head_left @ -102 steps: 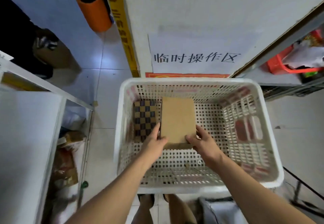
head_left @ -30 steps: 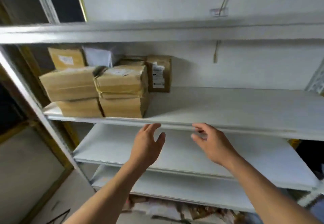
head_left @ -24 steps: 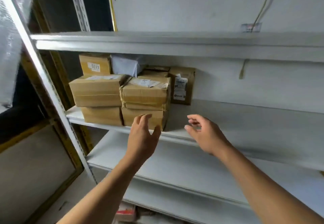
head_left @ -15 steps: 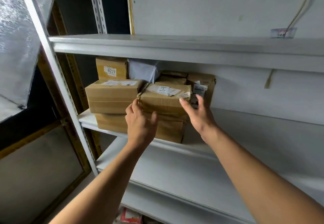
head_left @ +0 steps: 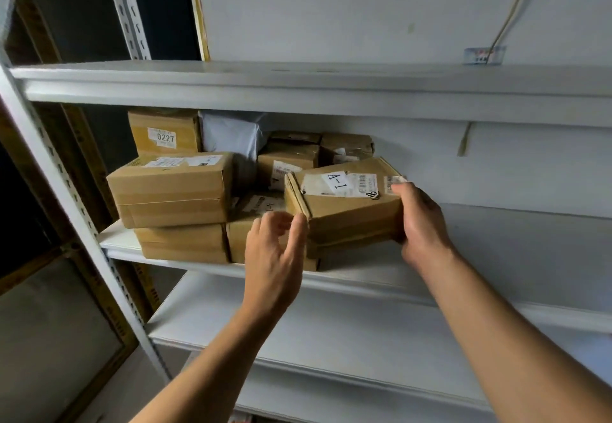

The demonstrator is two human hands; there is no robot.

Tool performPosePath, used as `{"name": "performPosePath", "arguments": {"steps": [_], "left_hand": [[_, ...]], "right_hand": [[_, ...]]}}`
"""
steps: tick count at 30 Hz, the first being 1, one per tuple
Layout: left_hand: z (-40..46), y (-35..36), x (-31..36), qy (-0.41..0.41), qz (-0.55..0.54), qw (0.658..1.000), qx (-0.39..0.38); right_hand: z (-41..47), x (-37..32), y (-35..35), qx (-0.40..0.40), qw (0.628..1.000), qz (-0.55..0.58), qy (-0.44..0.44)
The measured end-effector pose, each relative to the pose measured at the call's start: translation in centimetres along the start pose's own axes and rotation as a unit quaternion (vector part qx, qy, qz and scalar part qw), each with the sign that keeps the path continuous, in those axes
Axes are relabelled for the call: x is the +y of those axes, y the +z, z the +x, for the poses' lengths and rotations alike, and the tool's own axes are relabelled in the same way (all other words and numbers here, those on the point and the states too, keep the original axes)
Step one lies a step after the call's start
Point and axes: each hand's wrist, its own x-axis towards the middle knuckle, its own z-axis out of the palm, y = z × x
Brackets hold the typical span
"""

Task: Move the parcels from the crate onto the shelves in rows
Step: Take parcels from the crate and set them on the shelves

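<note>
A brown cardboard parcel labelled A-1 [head_left: 347,215] is raised and turned askew above the right stack on the middle shelf [head_left: 503,257]. My right hand [head_left: 422,224] grips its right end, fingers wrapped over the top edge. My left hand [head_left: 275,253] is at the parcel's front left corner, thumb against the corner and fingers loosely curled, holding nothing. Under it lies another brown parcel [head_left: 245,237]. To the left stand two stacked parcels [head_left: 172,190]. The crate is out of view.
Behind the stacks are a box marked 0227 [head_left: 164,132], a white bag [head_left: 231,136] and more brown parcels [head_left: 288,157]. The top shelf [head_left: 298,84] hangs close above. A lower shelf [head_left: 331,323] runs beneath. The white upright [head_left: 66,210] bounds the left.
The A-1 parcel has come off the right stack, shifted right and turned. My right hand now grips its right end; my left hand has slipped back to its front corner.
</note>
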Motion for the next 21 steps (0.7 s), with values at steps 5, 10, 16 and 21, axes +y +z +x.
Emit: {"name": "performPosePath", "arguments": {"steps": [5,10,16,21], "left_hand": [[-0.8,4.5,3.4,-0.129,-0.171,0.964,-0.159],[-3.9,10.9,6.9,-0.240,-0.277,0.856,-0.364],[-12.5,21.2,10.7,-0.240,-0.347,0.823,-0.380],[-19.2,27.8,13.3,-0.202,-0.340,0.809,-0.434]], "right_hand": [[-1.5,-2.2,-9.3,0.045,0.998,0.015,-0.038],[-3.8,-2.7,-18.4,0.098,0.994,0.008,-0.054],[-8.0,-0.7,-29.0,0.245,0.968,-0.058,-0.009],[-15.6,3.0,-34.6,0.242,0.970,-0.031,-0.008]]}}
